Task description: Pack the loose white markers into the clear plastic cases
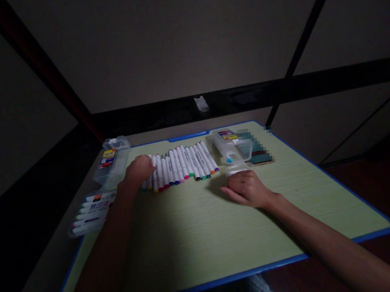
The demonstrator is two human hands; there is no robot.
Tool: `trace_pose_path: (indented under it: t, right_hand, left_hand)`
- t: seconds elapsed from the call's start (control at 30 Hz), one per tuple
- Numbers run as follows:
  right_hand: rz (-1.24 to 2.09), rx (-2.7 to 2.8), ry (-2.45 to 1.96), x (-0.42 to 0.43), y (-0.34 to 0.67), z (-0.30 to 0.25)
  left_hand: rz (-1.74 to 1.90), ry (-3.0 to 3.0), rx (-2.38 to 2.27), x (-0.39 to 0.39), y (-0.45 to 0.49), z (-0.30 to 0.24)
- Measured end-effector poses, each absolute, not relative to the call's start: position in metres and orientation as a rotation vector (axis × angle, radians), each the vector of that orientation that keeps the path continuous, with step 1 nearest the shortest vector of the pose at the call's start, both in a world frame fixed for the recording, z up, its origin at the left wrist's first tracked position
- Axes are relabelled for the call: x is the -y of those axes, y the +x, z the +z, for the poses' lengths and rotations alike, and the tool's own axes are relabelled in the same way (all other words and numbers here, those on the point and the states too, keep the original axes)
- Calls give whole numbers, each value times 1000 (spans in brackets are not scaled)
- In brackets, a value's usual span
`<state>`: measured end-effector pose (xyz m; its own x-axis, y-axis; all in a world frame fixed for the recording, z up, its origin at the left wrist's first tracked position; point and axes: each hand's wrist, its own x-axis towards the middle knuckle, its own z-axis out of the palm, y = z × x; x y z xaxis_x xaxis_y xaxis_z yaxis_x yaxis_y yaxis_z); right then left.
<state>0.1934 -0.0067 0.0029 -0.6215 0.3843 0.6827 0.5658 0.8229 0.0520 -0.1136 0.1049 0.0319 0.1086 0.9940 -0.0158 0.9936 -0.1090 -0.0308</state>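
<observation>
Row of markers (pixel 183 164), laid side by side on the table (pixel 200 241), with long axes running away from the person and coloured caps at the near ends. The left hand (pixel 138 171) is set on the row's left end, fingers curled over the outermost markers; whether one is pinched cannot be told. The rest of the row extends rightward from that grip. The right hand (pixel 246 189), farther from the row, is rested palm down and loosely curled, with nothing held. A clear lid (pixel 236 168) lies just beyond its knuckles, and a clear case (pixel 229 144) beyond that.
</observation>
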Motion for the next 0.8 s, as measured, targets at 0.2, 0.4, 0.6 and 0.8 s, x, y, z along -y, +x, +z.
trace_pose_path:
  t: [0.2, 0.4, 0.6, 0.8]
  right_hand:
    - [-348, 2315, -711, 6, 194, 1]
    - [-342, 2330, -701, 6, 194, 2]
    - [-333, 2349, -716, 6, 194, 1]
    - [-338, 2345, -737, 6, 195, 1]
  left_hand:
    - [45, -2315, 2074, -108, -116, 23]
    - [41, -2304, 2070, -109, -117, 20]
    - [54, -2300, 2060, -109, -117, 19]
    - [52, -2311, 2065, -110, -117, 18]
